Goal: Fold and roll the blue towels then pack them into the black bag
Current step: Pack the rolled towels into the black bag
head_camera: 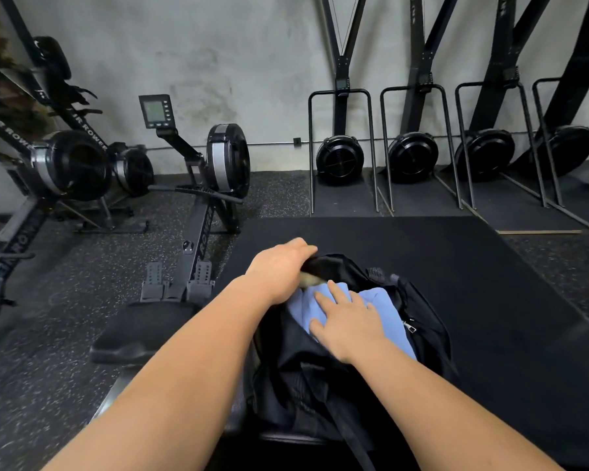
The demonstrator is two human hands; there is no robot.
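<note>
Head view shows a soft, light-looking blue towel (378,300) pressed under the flat right hand (347,321), the left hand (279,270)'s grip holding the limp black bag (429,331)'s rim.

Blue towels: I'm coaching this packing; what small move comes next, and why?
Probably press down with the right hand, which lies flat on the blue towels in the black bag; the left hand grips the bag's rim, and the towels sit high in the opening.
</note>
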